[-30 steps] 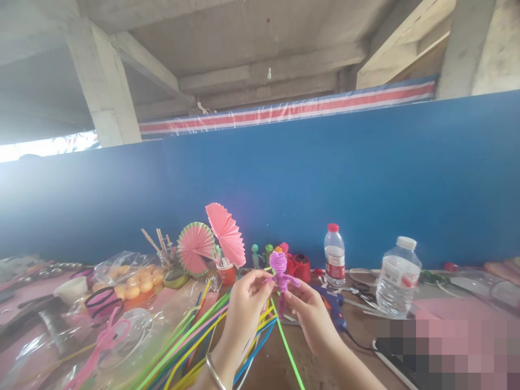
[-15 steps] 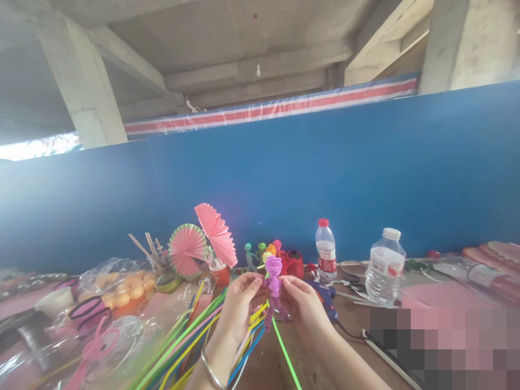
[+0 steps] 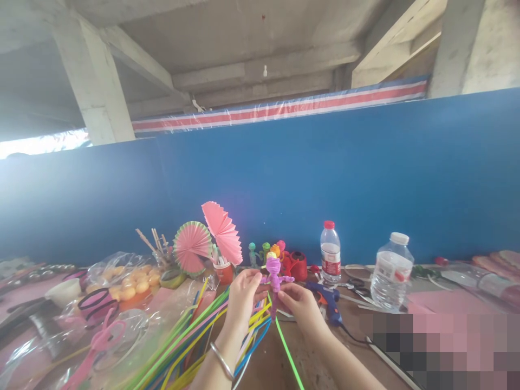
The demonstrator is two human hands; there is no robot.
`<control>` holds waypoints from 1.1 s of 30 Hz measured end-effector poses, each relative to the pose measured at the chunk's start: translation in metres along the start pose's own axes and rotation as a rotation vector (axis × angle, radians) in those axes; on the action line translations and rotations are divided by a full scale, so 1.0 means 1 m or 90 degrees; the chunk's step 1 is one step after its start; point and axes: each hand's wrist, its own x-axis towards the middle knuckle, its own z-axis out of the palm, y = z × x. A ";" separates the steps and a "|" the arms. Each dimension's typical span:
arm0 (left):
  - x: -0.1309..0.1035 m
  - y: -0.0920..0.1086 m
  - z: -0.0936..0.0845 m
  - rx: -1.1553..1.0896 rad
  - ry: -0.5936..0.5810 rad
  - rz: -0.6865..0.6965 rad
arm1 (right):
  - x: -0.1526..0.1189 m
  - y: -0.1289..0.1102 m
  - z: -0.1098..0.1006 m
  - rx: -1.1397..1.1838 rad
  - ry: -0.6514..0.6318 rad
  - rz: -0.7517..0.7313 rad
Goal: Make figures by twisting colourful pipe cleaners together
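Note:
A small purple pipe-cleaner figure [image 3: 274, 270] stands upright between my hands, its arms stretched out to the sides. My left hand [image 3: 242, 295], with a silver bangle on the wrist, pinches it from the left near the arm and body. From the right, my right hand [image 3: 301, 306] grips it lower down, with thumb and fingers at the legs. Part of the legs is hidden by my fingers. Below it lies a green pipe cleaner [image 3: 289, 355], and a bundle of mixed-colour pipe cleaners [image 3: 182, 346] spreads beside my left forearm.
Several small coloured figures [image 3: 265, 250] stand behind, near a red cup [image 3: 223, 272] and pink paper fans [image 3: 221, 230]. A blue glue gun [image 3: 332, 303], scissors [image 3: 357, 284] and two water bottles [image 3: 330, 252] are to the right. A blue partition [image 3: 284, 179] rises behind the table.
My right hand has shifted from the figure's arm down to its legs. The figure's arms now show, spread sideways, and its legs look closer together. The view has shifted slightly.

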 end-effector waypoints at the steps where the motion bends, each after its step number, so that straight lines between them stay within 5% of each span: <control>1: 0.002 -0.001 -0.003 0.005 0.020 -0.003 | 0.001 0.005 -0.002 0.028 0.025 0.014; 5: 0.009 0.003 -0.015 0.040 0.077 -0.009 | 0.007 0.027 -0.012 0.099 0.101 0.078; 11: -0.001 0.052 -0.038 0.081 -0.006 0.072 | 0.009 0.048 -0.021 0.107 0.125 0.131; 15: -0.018 0.095 -0.074 -0.083 0.106 0.216 | 0.009 0.046 -0.009 0.022 0.064 0.071; 19: -0.031 0.120 -0.122 -0.225 0.197 0.282 | 0.029 0.043 0.026 -0.087 0.052 -0.006; 22: -0.037 0.125 -0.146 -0.321 0.230 0.331 | 0.063 0.051 0.059 -0.149 0.085 -0.038; 26: -0.040 0.126 -0.153 -0.358 0.199 0.323 | 0.105 0.077 0.087 -0.195 0.151 0.010; 33: -0.042 0.126 -0.159 -0.387 0.198 0.322 | 0.123 0.110 0.085 -0.331 0.236 0.092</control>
